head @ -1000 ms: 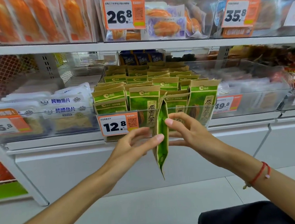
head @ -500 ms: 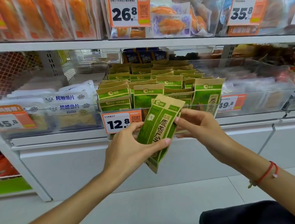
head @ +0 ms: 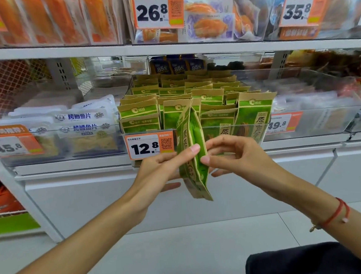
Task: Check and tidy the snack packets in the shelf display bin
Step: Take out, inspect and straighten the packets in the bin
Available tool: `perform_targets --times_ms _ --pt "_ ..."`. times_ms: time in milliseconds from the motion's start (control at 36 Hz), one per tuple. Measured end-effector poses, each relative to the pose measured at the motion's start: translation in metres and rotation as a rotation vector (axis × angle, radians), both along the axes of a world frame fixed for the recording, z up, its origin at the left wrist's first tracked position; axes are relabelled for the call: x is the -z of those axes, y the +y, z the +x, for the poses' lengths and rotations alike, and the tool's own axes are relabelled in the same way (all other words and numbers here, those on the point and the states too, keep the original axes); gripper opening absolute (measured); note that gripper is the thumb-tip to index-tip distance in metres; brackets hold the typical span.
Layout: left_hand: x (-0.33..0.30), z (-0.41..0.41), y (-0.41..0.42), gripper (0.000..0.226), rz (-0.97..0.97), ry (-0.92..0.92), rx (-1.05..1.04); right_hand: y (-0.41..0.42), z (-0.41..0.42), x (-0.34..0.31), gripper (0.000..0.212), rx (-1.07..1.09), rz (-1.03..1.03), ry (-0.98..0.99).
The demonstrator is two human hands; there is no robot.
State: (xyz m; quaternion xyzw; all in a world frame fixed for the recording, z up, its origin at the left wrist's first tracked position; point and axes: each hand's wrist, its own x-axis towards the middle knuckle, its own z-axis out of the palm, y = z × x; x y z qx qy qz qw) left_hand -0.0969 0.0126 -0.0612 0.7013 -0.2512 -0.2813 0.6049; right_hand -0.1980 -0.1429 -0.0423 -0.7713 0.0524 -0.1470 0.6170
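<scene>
At far left, a price tag (head: pixel 8 145) reading 45.8 is partly blurred, and the orange packs (head: pixel 40 20) on the upper shelf are cut off by the frame's top edge. White fish-slice packets (head: pixel 82 125) sit behind the clear front of the left bin, their lower print hard to read. Nearer the middle, the clear display bin (head: pixel 259 127) holds rows of green and tan snack packets (head: pixel 139 112) standing upright, with dark blue packs (head: pixel 178 67) marked 85% behind them at the far end. A 12.8 price tag (head: pixel 148 146) hangs on the bin's front.

In front of the bin, just below its rim, 1 green packet (head: pixel 192 149) is held edge-on to the camera, so its face is mostly hidden and its print is only partly legible. It blocks part of the front row. The left hand (head: pixel 158 173) grips it from the left, thumb on the near side and fingers curled behind. The right hand (head: pixel 238 155) pinches its right edge between thumb and fingertips, the remaining fingers loosely bent. A red cord bracelet (head: pixel 334 215) circles the right wrist.

To the right, a 49.8 tag (head: pixel 281 123) is partly hidden behind the right hand's bin corner, and a tag at far right is cut off. Above, tags read 26.8 (head: pixel 157 7) and 35.8 (head: pixel 301 8). Dark clothing (head: pixel 299 262) fills the near lower edge.
</scene>
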Motion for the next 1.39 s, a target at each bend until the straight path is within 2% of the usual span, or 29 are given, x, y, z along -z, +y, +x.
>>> perform_targets --times_ms 56,111,194,250,333,417,528,611,694,778,861,972,1083,1167,1306,1389 --pt "0.001 -0.001 0.0 0.062 0.006 0.003 -0.015 -0.003 0.0 0.001 0.018 -0.015 -0.013 0.037" --pt "0.003 0.0 0.0 0.066 0.023 -0.01 -0.022 -0.006 0.0 0.002 0.019 -0.031 -0.034 0.101" --pt "0.006 0.001 -0.001 0.064 0.042 -0.03 -0.053 -0.013 -0.001 0.005 0.04 -0.139 -0.102 0.24" --pt "0.009 0.004 -0.002 0.07 0.07 -0.107 -0.098 -0.014 -0.003 0.008 0.052 -0.221 -0.191 0.325" --pt "0.012 0.005 -0.003 0.081 0.102 -0.203 -0.116 -0.013 -0.003 0.011 0.053 -0.247 -0.184 0.35" --pt "0.012 0.005 -0.003 0.075 0.044 -0.161 -0.084 -0.014 -0.003 0.011 0.054 -0.232 -0.149 0.317" --pt "0.01 0.005 -0.001 0.063 -0.07 -0.063 0.064 -0.018 -0.004 0.01 0.062 -0.2 -0.148 0.284" --pt "0.011 0.007 -0.003 0.059 -0.09 -0.09 0.162 -0.02 -0.004 0.01 0.07 -0.184 -0.129 0.268" --pt "0.013 0.009 -0.003 0.074 -0.092 -0.092 0.209 -0.018 -0.003 0.013 0.075 -0.147 -0.126 0.23" --pt "0.01 0.006 -0.002 0.062 -0.113 -0.138 0.234 -0.017 -0.001 0.016 0.082 -0.07 -0.149 0.169" --pt "0.009 0.002 -0.004 0.045 -0.157 -0.232 0.116 -0.016 0.0 0.017 0.086 0.063 -0.308 0.068" --pt "0.012 -0.001 -0.007 0.037 -0.256 -0.274 -0.087 -0.017 0.001 0.023 0.089 0.155 -0.623 -0.109" --pt "0.015 0.0 -0.009 0.016 -0.285 -0.298 -0.125 -0.016 0.003 0.024 0.077 0.173 -0.653 -0.169" --pt "0.016 0.002 -0.008 0.023 -0.251 -0.36 -0.054 -0.017 0.002 0.022 0.063 0.204 -0.652 -0.188" --pt "0.017 0.0 -0.007 0.028 -0.17 -0.493 0.041 -0.017 -0.004 0.014 0.061 0.211 -0.635 -0.227" --pt "0.018 0.005 -0.007 0.029 -0.136 -0.522 0.036 -0.017 -0.002 0.012 0.036 0.147 -0.666 -0.237"
